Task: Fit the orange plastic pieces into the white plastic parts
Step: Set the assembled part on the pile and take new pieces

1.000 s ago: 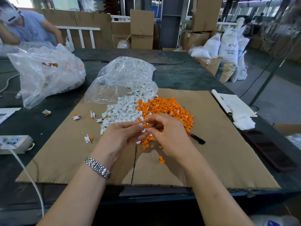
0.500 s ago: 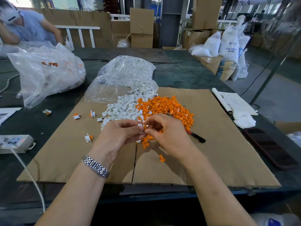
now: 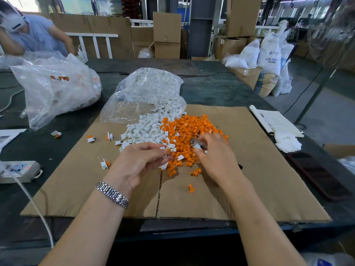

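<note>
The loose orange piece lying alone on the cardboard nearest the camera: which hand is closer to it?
Right. The right hand is just above and right of the lone orange piece; the left hand is farther off to its left, pinching a white part.

Bare cardboard (image 3: 269, 169) lies open to the right of the orange pile (image 3: 194, 129) and along the near edge, crossed only by both forearms. The white pile (image 3: 146, 129) touches the orange pile on its left, and the clear bag (image 3: 146, 93) closes the far side behind them. A few fitted pieces (image 3: 105, 164) dot the left cardboard, well apart. On the left worktop (image 3: 211, 89) a full bag (image 3: 55, 89) and a power strip (image 3: 19, 169) with its cable block the way. A phone (image 3: 317, 173), tissue (image 3: 287, 142) and papers (image 3: 276, 121) line the right edge.
</note>
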Demonstrator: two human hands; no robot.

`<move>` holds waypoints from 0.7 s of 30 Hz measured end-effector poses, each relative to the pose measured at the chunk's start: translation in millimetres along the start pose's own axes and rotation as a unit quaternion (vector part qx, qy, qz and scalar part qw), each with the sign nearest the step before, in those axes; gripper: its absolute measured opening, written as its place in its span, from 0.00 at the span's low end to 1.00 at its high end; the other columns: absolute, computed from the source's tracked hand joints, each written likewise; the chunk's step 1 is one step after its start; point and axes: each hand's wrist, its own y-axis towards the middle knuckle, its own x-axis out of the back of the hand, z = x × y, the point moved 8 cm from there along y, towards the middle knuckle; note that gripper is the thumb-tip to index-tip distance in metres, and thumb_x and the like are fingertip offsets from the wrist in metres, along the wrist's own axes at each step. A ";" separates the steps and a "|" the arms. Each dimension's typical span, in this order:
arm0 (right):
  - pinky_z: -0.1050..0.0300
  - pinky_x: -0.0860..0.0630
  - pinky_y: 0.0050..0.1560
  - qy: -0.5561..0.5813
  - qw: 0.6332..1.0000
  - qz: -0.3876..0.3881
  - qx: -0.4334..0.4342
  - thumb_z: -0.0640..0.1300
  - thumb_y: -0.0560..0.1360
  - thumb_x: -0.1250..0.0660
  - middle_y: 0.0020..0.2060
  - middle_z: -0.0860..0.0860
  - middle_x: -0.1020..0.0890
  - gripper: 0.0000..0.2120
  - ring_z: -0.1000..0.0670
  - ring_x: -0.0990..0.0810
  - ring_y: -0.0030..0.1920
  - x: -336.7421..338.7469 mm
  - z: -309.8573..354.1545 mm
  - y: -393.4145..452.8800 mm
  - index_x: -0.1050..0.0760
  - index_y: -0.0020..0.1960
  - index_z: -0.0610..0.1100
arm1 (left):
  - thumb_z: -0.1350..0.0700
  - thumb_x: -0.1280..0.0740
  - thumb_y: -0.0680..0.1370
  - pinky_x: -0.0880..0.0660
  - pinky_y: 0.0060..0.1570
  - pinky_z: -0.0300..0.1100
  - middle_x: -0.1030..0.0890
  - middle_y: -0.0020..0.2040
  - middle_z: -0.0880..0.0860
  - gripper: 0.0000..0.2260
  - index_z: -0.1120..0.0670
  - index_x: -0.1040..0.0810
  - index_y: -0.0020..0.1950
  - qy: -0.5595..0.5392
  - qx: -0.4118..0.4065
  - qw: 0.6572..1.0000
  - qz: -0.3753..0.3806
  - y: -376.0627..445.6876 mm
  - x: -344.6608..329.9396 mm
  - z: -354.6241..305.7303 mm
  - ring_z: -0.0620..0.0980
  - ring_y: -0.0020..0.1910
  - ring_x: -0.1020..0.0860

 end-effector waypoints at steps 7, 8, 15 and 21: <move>0.39 0.32 0.63 -0.199 0.969 0.081 -0.121 0.57 0.77 0.32 0.62 0.43 0.27 0.24 0.40 0.30 0.65 -18.1 -34.5 6.4 0.30 0.64 0.41 | 0.69 0.24 0.64 0.17 0.36 0.39 0.14 0.46 0.66 0.14 0.67 0.20 0.48 -0.021 0.011 0.999 -0.022 4.9 4.8 3.5 0.59 0.46 0.13; 0.39 0.33 0.63 -0.201 0.969 0.081 -0.120 0.57 0.77 0.32 0.61 0.43 0.26 0.24 0.40 0.29 0.64 -18.4 -34.0 8.0 0.30 0.64 0.41 | 0.70 0.25 0.66 0.17 0.36 0.39 0.14 0.46 0.66 0.12 0.67 0.20 0.48 -0.020 0.013 0.999 -0.026 6.0 5.1 3.7 0.60 0.46 0.13; 0.46 0.29 0.51 -0.128 0.984 0.066 -0.104 0.54 0.77 0.36 0.49 0.43 0.24 0.16 0.40 0.25 0.53 -9.9 -25.6 17.8 0.27 0.52 0.40 | 0.71 0.26 0.71 0.16 0.38 0.42 0.14 0.44 0.65 0.07 0.67 0.19 0.47 -0.019 0.019 0.999 -0.028 10.3 7.3 -1.2 0.61 0.46 0.13; 0.51 0.18 0.39 0.185 0.972 0.109 -0.100 0.43 0.82 0.40 0.34 0.47 0.23 0.08 0.45 0.16 0.35 2.4 2.8 17.9 0.26 0.46 0.43 | 0.70 0.27 0.73 0.17 0.38 0.40 0.14 0.45 0.63 0.08 0.67 0.19 0.51 -0.042 0.014 0.999 -0.013 12.1 5.9 -16.3 0.59 0.47 0.13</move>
